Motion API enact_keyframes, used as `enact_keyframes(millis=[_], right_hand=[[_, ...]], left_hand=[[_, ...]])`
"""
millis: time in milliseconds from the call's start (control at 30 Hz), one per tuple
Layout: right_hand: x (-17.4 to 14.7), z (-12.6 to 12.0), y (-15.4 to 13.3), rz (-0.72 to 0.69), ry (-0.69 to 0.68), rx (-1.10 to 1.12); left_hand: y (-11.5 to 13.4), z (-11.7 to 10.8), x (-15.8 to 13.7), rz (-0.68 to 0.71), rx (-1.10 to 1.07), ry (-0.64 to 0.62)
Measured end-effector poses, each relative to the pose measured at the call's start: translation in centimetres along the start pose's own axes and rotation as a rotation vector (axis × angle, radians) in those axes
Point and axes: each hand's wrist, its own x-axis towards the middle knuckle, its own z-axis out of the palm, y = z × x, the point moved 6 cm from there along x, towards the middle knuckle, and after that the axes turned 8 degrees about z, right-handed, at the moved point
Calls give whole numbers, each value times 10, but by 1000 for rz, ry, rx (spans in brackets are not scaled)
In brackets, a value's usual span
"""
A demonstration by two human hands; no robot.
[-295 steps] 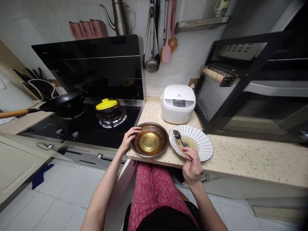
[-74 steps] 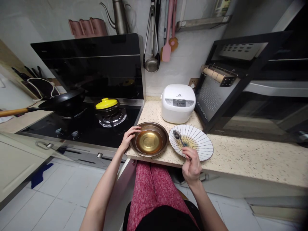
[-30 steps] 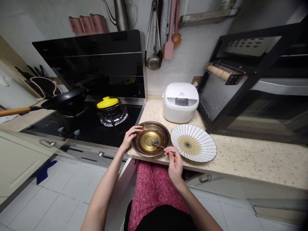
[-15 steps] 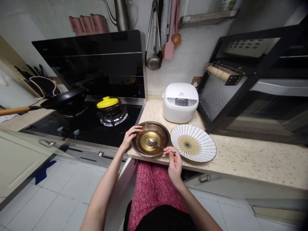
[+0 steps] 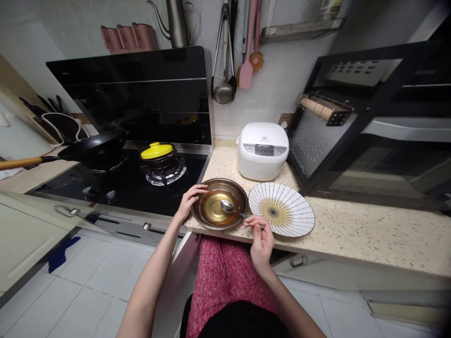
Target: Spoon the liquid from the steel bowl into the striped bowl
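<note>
A round metal bowl [image 5: 201,217] stands at the counter's front edge, with amber-golden liquid [image 5: 214,206] in it. At its left side my left hand [image 5: 190,199] grips the rim, its fingertips over the inner edge. Pinched in my right hand [image 5: 261,237] is the handle of a metal spoon [image 5: 227,205]. The spoon's bowl is over the liquid; whether it touches the surface I cannot tell. Just right of the metal bowl lies a large plate [image 5: 296,211] with dark radiating lines and a yellow centre, close to my right hand.
A white rice cooker [image 5: 264,152] stands behind the plate. On the stove [image 5: 123,188] to the left are a pot with a yellow lid [image 5: 156,150] and a black wok [image 5: 95,146]. A dark rack [image 5: 310,126] rises at the right. Utensils such as a ladle [image 5: 223,93] hang on the wall.
My right hand has shifted a little to the right and drawn the spoon with it across the bowl. My left hand keeps its place on the rim.
</note>
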Motion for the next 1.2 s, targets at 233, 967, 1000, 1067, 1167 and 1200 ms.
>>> enact_keyframes(millis=[233, 967, 1000, 1067, 1167, 1200], right_hand=[[7, -13, -11, -39, 81, -7], [18, -48, -40, -479, 104, -412], [18, -46, -41, -504, 97, -426], [17, -45, -43, -543, 84, -446], [15, -42, -43, -592, 56, -481], [15, -42, -43, -607, 45, -493]], left_hand=[[0, 0, -1, -6, 12, -9], [-1, 0, -1, -15, -6, 1], [-1, 0, -1, -16, -7, 1], [-1, 0, -2, -19, -11, 2], [-1, 0, -2, -23, -16, 7], [-1, 0, -2, -23, -15, 8]])
